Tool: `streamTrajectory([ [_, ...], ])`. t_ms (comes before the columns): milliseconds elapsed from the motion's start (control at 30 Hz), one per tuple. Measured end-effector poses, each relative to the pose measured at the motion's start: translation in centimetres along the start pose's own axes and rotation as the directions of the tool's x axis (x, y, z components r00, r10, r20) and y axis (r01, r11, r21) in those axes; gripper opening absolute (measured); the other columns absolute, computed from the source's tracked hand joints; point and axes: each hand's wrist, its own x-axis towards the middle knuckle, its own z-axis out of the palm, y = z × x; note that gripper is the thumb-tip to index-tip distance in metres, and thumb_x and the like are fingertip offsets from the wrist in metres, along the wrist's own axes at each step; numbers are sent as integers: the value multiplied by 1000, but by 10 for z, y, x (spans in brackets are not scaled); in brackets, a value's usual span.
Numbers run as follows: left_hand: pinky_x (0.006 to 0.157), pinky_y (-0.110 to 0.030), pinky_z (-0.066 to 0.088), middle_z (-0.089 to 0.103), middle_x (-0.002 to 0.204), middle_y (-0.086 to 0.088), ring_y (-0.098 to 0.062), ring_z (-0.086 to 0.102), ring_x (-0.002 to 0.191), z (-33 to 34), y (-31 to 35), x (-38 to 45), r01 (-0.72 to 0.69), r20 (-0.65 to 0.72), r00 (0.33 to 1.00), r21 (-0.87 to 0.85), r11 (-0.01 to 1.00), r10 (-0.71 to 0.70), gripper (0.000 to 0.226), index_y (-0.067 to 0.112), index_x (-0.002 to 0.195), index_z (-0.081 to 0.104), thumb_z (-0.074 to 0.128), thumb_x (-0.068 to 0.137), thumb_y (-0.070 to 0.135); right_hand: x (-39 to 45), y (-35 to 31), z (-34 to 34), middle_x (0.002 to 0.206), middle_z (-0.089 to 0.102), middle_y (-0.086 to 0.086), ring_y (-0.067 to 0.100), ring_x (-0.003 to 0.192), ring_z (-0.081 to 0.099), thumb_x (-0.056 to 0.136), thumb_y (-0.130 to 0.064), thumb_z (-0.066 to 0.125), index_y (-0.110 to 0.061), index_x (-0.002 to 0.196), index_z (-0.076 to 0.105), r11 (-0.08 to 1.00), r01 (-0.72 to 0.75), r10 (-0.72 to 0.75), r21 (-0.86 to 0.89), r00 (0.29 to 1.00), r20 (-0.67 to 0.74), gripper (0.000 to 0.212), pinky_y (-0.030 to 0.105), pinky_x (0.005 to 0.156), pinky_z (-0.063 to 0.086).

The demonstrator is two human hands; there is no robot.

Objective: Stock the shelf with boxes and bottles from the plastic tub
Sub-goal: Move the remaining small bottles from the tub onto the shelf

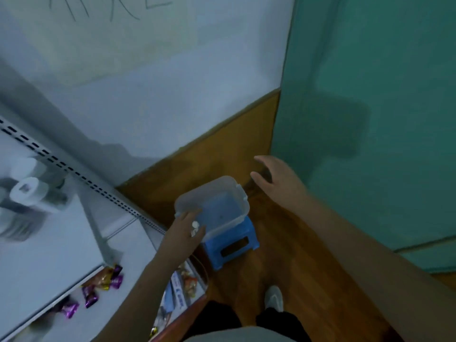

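Note:
A clear plastic tub (230, 187) stands on a small blue stool (237, 240) on the wooden floor. I see nothing inside it, only the blue stool top showing through its bottom. My left hand (187, 227) grips the tub's near left rim. My right hand (276, 180) hovers open beyond the tub's right corner, fingers spread, touching nothing. The white metal shelf (49, 243) fills the left side, with white bottles (26, 190) blurred on its top board.
Purple and orange wrapped sweets (98, 290) and flat packets (183, 285) lie on the lower shelf boards. A perforated shelf upright (81, 177) runs along the white wall. A green wall closes the right side. My shoe (274, 298) rests on the floor behind the stool.

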Motion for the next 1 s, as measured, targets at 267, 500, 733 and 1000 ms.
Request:
streamTrajectory([
  [267, 105, -33, 39, 49, 145, -4, -20, 49, 128, 22, -33, 27, 317, -25, 947, -68, 946, -320, 49, 22, 144, 45, 58, 98, 32, 68, 36, 72, 146, 45, 2, 19, 134, 43, 100, -45, 49, -18, 148, 38, 999, -44, 33, 24, 939, 343, 56, 28, 102, 36],
  [500, 103, -29, 38, 51, 144, -9, -24, 50, 128, 54, -87, 78, 473, 99, 881, -138, 870, -463, 51, 13, 144, 46, 59, 97, 29, 114, 90, 137, 117, 63, 2, 20, 106, 62, 87, -55, 45, -19, 129, 56, 983, -162, 181, -82, 828, 531, 55, 38, 88, 54],
  [733, 96, -35, 46, 59, 131, -20, -32, 56, 120, 101, -143, 150, 644, 179, 764, -266, 717, -620, 45, 4, 136, 51, 59, 98, 26, 144, 112, 186, 133, 55, 18, 31, 119, 54, 101, -27, 52, -6, 139, 47, 965, -134, 248, -225, 739, 627, 44, 41, 101, 45],
  [1000, 93, -42, 46, 52, 129, -32, -44, 54, 117, 186, -206, 213, 792, 223, 609, -227, 567, -761, 64, -4, 141, 37, 66, 91, 23, 166, 170, 302, 130, 57, 19, 34, 118, 55, 98, -23, 53, -5, 136, 50, 965, 12, 194, -264, 646, 738, 42, 41, 100, 45],
])
